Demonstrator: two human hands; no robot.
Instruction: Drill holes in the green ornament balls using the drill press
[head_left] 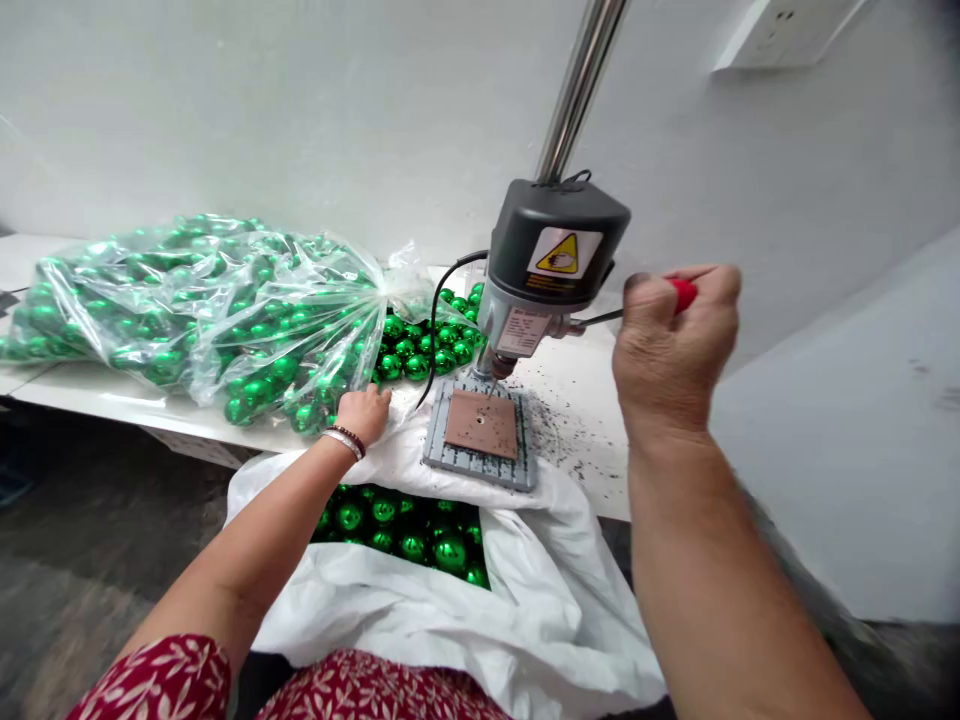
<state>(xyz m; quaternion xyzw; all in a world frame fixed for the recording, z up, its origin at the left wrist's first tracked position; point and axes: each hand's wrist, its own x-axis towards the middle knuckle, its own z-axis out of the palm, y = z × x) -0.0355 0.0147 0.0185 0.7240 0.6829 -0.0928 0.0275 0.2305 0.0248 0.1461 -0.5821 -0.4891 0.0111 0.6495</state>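
Note:
My right hand (679, 345) is wrapped round the red knob (684, 294) of the feed lever on a small bench drill press (559, 245). Under its chuck (501, 366) a brown square board (484, 422) with a small hole lies on the grey slotted base (517, 475). Left of the base, my left hand (364, 414) is curled closed beside loose shiny green balls (417, 366) and the tied end of a clear plastic bag (285, 310). Its fingertips are hidden, so whatever they hold does not show.
More green balls (412, 545) lie in a white cloth or sack (540, 570) at my lap. Dark shavings (559, 420) litter the white table (600, 480) right of the base. A black cable (433, 330) loops beside the drill. A wall socket (787, 32) is at upper right.

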